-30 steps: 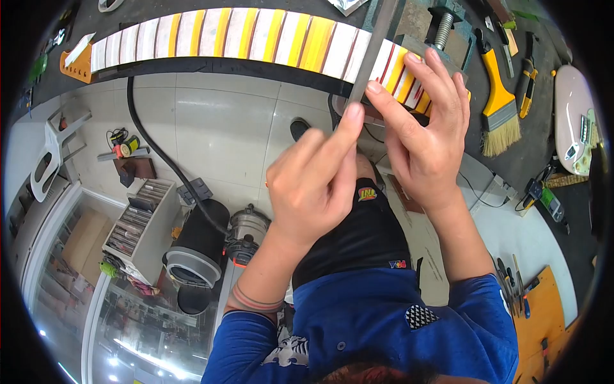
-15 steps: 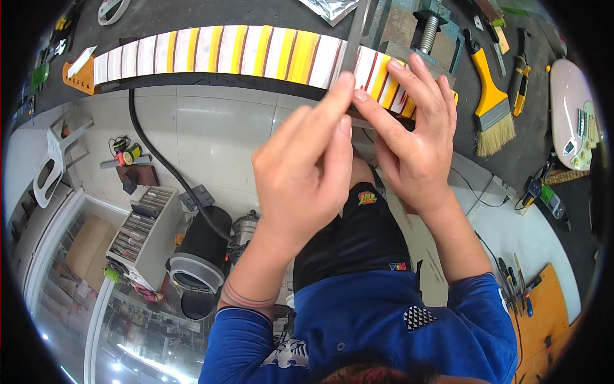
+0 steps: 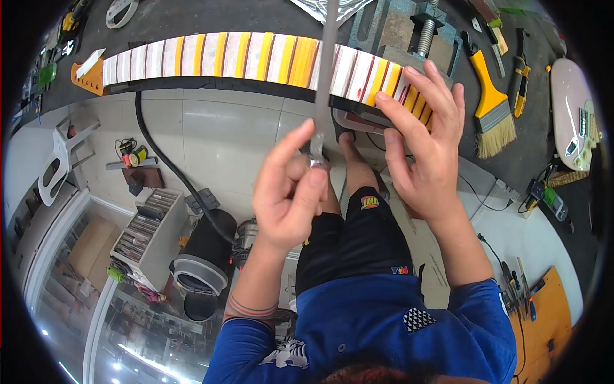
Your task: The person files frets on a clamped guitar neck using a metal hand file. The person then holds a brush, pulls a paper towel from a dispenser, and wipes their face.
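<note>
A: Left hand (image 3: 284, 198), what do I have?

B: Near frame centre. I see thumb and curled fingers clamped on the shiny lower end of a grey metal bar (image 3: 327, 70). Index finger points up just beside the bar.

A: And the guitar neck (image 3: 252, 57)?

B: Arcs across the top of the frame, upper left to right of centre. White and yellow stripes, dark lines between. Bar passes over it in my view, blurred; I cannot tell whether they touch.

A: Right hand (image 3: 427, 150)?

B: Right of centre. Fingers apart, fingertips at the neck's right end, thumb lower and clear of it.

A: What's around that?

B: Vise (image 3: 398, 32) at upper right, beyond the neck. Then a yellow-handled paintbrush (image 3: 489, 96), bristles toward the frame's bottom, a cutter (image 3: 521, 83) beside it, a pale guitar body (image 3: 569, 105) near the right edge. Dark bench (image 3: 211, 18) under them.
</note>
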